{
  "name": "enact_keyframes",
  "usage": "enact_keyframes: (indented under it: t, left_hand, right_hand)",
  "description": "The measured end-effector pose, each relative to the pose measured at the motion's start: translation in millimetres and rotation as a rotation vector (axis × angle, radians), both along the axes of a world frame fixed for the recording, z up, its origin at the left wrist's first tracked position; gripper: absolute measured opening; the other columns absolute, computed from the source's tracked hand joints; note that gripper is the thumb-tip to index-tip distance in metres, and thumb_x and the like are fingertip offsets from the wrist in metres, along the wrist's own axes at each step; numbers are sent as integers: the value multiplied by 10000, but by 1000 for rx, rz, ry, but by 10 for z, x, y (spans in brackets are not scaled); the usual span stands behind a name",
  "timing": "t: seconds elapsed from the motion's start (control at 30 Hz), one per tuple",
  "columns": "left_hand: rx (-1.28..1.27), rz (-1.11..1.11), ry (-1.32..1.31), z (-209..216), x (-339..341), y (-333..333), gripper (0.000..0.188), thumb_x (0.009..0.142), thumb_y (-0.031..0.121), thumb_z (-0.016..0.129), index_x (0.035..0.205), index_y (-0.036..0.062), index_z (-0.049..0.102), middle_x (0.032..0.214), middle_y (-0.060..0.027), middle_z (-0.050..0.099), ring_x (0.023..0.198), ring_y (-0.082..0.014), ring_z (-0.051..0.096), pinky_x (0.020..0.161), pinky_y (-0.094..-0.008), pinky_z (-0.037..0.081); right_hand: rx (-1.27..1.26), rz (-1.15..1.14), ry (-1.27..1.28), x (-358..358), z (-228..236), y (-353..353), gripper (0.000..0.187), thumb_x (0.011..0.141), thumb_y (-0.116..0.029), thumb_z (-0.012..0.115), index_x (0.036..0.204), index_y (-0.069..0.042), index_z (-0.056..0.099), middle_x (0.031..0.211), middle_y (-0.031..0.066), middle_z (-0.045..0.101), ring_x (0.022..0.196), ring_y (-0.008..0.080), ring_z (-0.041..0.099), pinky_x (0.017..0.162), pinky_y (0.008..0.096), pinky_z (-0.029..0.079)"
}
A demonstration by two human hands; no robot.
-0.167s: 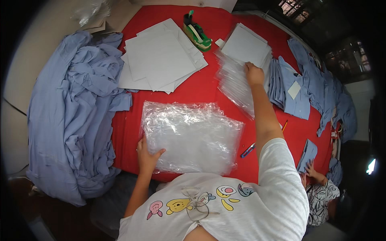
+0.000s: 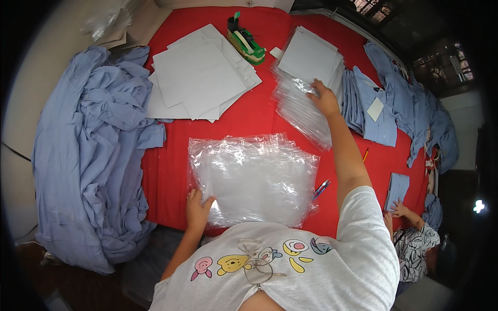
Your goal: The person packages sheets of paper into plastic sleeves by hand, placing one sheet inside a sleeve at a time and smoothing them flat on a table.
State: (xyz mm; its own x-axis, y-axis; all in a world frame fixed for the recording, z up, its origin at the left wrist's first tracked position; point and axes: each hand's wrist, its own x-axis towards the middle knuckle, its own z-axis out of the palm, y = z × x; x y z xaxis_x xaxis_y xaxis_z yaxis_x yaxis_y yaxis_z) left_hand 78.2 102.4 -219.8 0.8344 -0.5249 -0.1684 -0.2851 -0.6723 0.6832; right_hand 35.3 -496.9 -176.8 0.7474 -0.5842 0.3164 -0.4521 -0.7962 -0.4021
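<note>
A stack of clear plastic bags (image 2: 254,181) lies before me on the red-covered table. My left hand (image 2: 198,210) grips its lower left edge, thumb over the top sheets; some fingers are hidden. My right hand (image 2: 325,97) reaches to the far right, palm down with thumb and fingers apart. It is over a fanned pile of clear bags (image 2: 298,106) and close to the white paper sheets (image 2: 307,56) lying on that pile. I see nothing held in it. Folded blue shirts (image 2: 377,106) stand just right of this hand, the front one bearing a white tag.
White sheets (image 2: 199,75) lie at the far left, beside a green tape dispenser (image 2: 246,44). A heap of blue shirts (image 2: 93,155) fills the left side. A cutter (image 2: 321,189) and a pencil (image 2: 366,154) lie at right. Another person's hands (image 2: 397,210) hold folded blue cloth (image 2: 398,187).
My right hand has lifted a little, and its fingers have spread from a closed grip. The near bag stack and my left hand have shifted slightly right. The co-worker's folded cloth lies flatter.
</note>
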Motion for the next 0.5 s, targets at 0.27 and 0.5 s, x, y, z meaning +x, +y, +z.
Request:
enact_keyframes:
  t: [0.27,0.5]
  left_hand:
    - [-80,-24,190,-10,8,36,423,920,226,849,1196,-46,681,1086,-204,655,971,-362,652,839,-435,527]
    - [-154,134,-84,307,66,142,761,957,266,837,1589,13,497,1401,-202,640,1197,-312,660,1017,-406,541]
  right_hand:
    - [-12,-339,13,-229,377,151,243,993,-143,696,1208,-66,780,1139,133,781,1060,385,730,919,467,570]
    - [-237,-11,-609,-308,1744,727,197,1098,-104,585,1199,-56,748,1088,123,773,953,245,716,915,330,543]
